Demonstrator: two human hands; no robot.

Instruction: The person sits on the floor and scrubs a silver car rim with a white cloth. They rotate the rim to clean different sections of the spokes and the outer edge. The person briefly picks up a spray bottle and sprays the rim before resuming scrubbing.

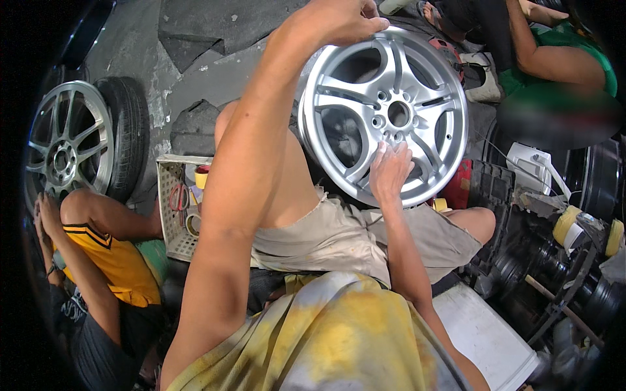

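A silver alloy wheel rim (422, 120) with split spokes leans tilted between my legs, its face toward me. At its far edge is my left hand (345, 21), with the thumb along the lip and the fingers closed round the rim's edge, partly hidden. On the lower spokes, just below the centre hole, rests my right hand (391, 171). Its fingers are stretched out and slightly apart, their tips touching the metal near the bolt holes. I make out nothing held under those fingertips.
Left of my leg stands a perforated plastic basket (175, 244) with scissors (178, 197) and tape rolls inside. Farther left, a person's hands touch another wheel (63, 159) beside a black tyre (124, 137). Someone in green (561, 62) sits at upper right. A white panel (482, 332) lies at lower right.
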